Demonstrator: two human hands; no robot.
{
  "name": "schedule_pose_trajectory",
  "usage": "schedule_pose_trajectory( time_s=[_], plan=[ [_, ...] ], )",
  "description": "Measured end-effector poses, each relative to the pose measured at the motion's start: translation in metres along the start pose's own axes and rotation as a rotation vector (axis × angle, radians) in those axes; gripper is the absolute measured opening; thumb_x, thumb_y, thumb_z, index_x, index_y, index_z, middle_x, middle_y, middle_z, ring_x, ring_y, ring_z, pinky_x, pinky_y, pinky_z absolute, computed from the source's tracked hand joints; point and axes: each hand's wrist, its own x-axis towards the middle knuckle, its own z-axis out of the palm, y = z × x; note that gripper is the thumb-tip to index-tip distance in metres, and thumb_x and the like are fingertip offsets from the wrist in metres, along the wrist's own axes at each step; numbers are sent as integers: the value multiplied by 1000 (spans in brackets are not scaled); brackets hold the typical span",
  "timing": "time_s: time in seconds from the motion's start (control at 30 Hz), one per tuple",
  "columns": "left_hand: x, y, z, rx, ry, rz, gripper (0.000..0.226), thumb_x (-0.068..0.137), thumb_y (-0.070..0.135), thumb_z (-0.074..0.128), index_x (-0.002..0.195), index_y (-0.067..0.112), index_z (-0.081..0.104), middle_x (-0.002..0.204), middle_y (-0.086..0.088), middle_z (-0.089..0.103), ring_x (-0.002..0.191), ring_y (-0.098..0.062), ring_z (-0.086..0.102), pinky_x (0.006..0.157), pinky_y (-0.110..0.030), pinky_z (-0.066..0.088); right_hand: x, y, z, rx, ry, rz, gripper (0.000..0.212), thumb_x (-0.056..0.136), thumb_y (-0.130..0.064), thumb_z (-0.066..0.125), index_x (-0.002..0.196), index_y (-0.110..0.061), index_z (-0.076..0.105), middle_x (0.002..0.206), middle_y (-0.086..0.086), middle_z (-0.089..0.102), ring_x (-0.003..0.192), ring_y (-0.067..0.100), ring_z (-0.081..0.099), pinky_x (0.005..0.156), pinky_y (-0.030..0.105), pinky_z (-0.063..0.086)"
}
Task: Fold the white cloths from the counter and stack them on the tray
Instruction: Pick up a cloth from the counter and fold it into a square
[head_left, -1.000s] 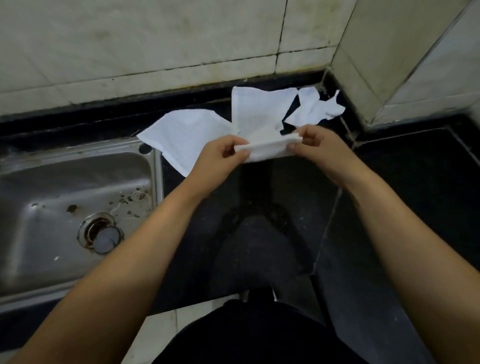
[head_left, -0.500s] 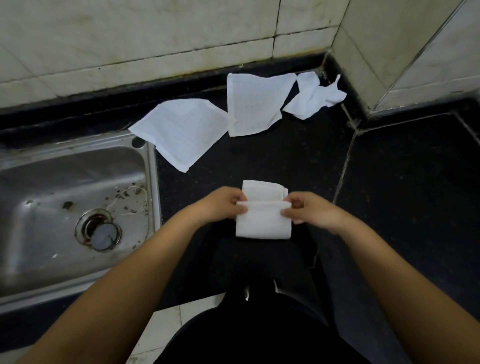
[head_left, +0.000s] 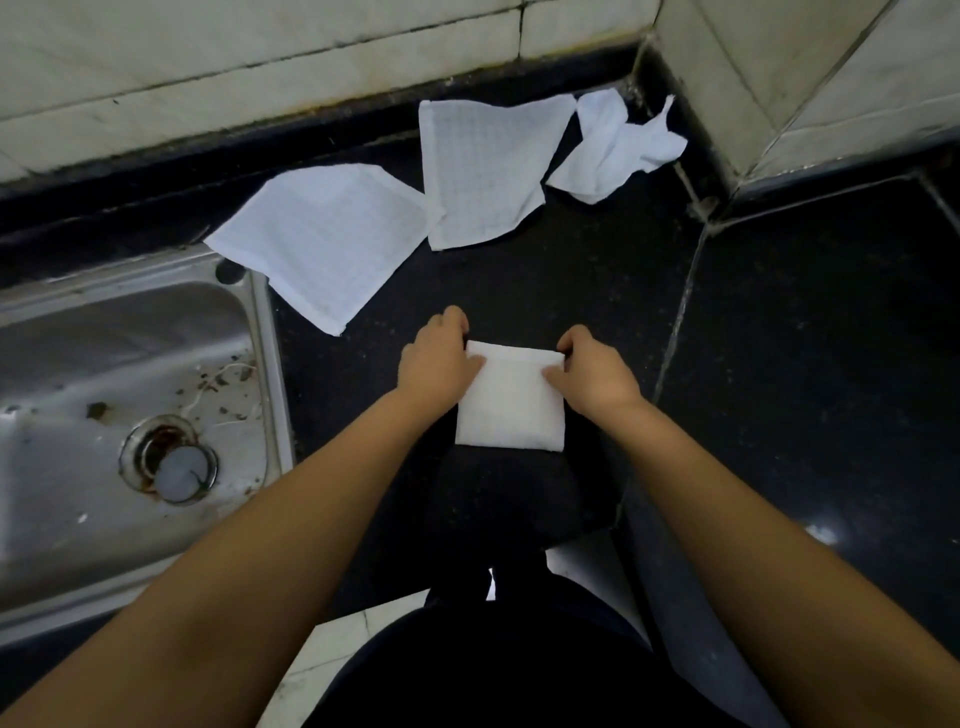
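Observation:
A folded white cloth (head_left: 511, 402) lies flat on the black counter (head_left: 597, 291), a small rectangle near the front edge. My left hand (head_left: 439, 364) grips its upper left corner and my right hand (head_left: 592, 371) grips its upper right corner, both pressing it down. Farther back lie three unfolded white cloths: a flat square one (head_left: 327, 244) by the sink corner, a second flat one (head_left: 483, 166) near the wall, and a crumpled one (head_left: 618, 148) in the corner. No tray is in view.
A steel sink (head_left: 130, 395) with a dirty drain sits at the left, its rim beside the folded cloth. Tiled walls (head_left: 311, 57) close the back and the right corner. The counter continues to the right past a seam.
The cloth went from held in the air near the wall, down to the counter near the front edge. Its top flap has been folded flat, and both hands now press its upper corners.

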Motion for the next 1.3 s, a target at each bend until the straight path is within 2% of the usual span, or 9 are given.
schedule_pose_trajectory(
  time_s=[0.17, 0.43, 0.57, 0.73, 0.87, 1.0, 1.07, 1.23, 1.3],
  plan=[
    [-38, -13, 7, -89, 20, -152, 22, 91, 40, 54, 88, 18, 50, 95, -1, 49, 89, -20, 55, 86, -41, 49, -13, 12, 4, 78, 41, 90, 26, 94, -32, 51, 109, -11, 56, 92, 5, 61, 80, 19, 56, 68, 30, 45],
    [-67, -26, 18, 26, -27, -91, 25, 91, 38, 55, 82, 16, 59, 98, -1, 47, 100, -21, 50, 89, -34, 37, -30, 3, 22, -65, 91, 89, 16, 94, -24, 49, 90, -10, 52, 87, 7, 58, 74, 22, 52, 55, 28, 36],
    [-68, -30, 15, 212, -88, -86, 31, 92, 43, 51, 103, 15, 60, 116, -5, 52, 113, -23, 46, 97, -38, 34, -36, -2, 30, -95, 149, 95, 25, 93, -23, 49, 109, -4, 53, 110, 14, 58, 91, 28, 57, 66, 32, 41],
    [-52, -11, 17, 131, -62, -229, 57, 95, 52, 36, 128, 7, 49, 134, -13, 49, 126, -30, 42, 103, -45, 31, -39, -18, 36, -109, 182, 213, 41, 95, -33, 49, 122, -2, 46, 122, 15, 55, 110, 31, 56, 90, 42, 45],
    [-47, -3, 22, 117, -67, -240, 42, 94, 36, 48, 128, 10, 49, 135, -11, 46, 127, -29, 40, 103, -44, 32, -42, -24, 44, -144, 186, 228, 31, 94, -22, 48, 120, -6, 49, 119, 13, 59, 109, 29, 57, 97, 41, 41],
    [-52, -9, 16, -136, -42, -145, 7, 91, 21, 53, 92, 15, 53, 99, -3, 57, 99, -24, 53, 85, -35, 42, -56, -18, 41, 172, 168, 244, 21, 89, -17, 50, 108, -9, 56, 109, 10, 61, 96, 26, 58, 84, 37, 48],
    [-56, -5, 10, -399, -60, -108, 13, 88, 15, 56, 79, 17, 47, 82, 1, 52, 82, -18, 52, 68, -28, 42, -69, -11, 33, 414, 193, 218, 25, 88, -17, 53, 110, -8, 56, 107, 8, 60, 93, 23, 57, 79, 35, 49],
    [-73, 42, 6, -805, -335, -66, 19, 88, 6, 55, 105, 13, 57, 107, -7, 64, 99, -22, 62, 88, -41, 54, -122, 30, 2, 931, 308, 213, 19, 86, -5, 55, 105, -4, 57, 109, 15, 64, 96, 28, 63, 84, 42, 52],
    [-86, 67, 14, -822, -482, 19, 20, 90, 3, 52, 107, 12, 60, 102, -4, 66, 97, -21, 63, 81, -38, 55, -152, 55, -10, 1110, 330, 224, 23, 88, 1, 53, 109, 1, 58, 109, 17, 65, 92, 27, 64, 80, 40, 53]
  ],
)
